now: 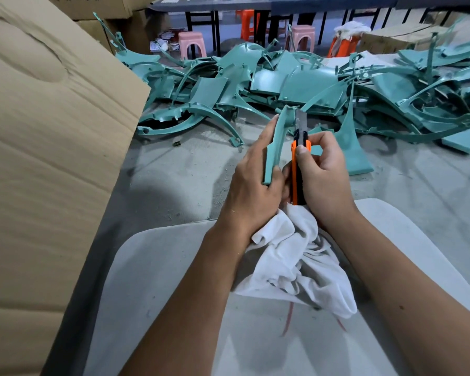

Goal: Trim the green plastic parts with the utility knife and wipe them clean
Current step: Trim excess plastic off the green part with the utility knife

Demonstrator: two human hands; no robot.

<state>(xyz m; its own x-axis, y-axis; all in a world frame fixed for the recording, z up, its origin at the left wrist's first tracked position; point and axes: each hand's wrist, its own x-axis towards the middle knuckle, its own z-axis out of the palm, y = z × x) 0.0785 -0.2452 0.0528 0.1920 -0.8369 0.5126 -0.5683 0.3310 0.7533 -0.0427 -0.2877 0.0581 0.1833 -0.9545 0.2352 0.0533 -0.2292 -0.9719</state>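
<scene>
L hand (251, 169) fingers grip green part (276, 147) upright; R hand (320, 169) clasps knife (299, 169), blade seemingly touching.

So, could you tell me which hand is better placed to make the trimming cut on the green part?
Right. The right hand already grips the knife, blade out beside the part; the left hand grips that part, steadying it.

A dusty grey concrete floor (190, 169) carried a sprawling pile of green plastic parts (296, 82), a large cardboard box (46, 147) at the left, and pink stools (192, 43) farther back.
</scene>
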